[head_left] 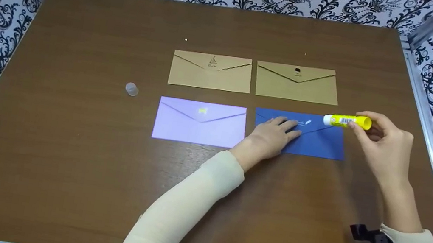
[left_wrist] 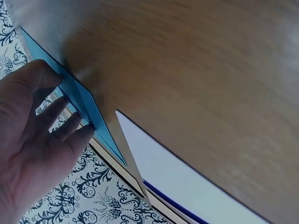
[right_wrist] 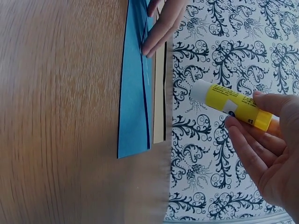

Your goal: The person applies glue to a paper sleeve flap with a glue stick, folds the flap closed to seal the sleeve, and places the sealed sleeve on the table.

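My left hand (head_left: 269, 138) rests with its fingers spread on the flap side of a blue envelope (head_left: 318, 144), near the envelope's left half. In the left wrist view its fingertips touch the envelope (left_wrist: 86, 103) near the flap. Held between the thumb and fingers of my right hand (head_left: 388, 149) is a yellow glue stick (head_left: 347, 121), lying nearly level above the envelope's upper right corner. Its white end points left; in the right wrist view the glue stick (right_wrist: 231, 102) appears apart from the paper. A small translucent cap (head_left: 131, 89) lies on the table, far to the left.
Left of the blue envelope lies a lilac envelope (head_left: 198, 131) with a small yellow mark on its flap. Behind them sit two tan envelopes, one on the left (head_left: 210, 80) and one on the right (head_left: 298, 91). The brown table (head_left: 66, 150) carries them all.
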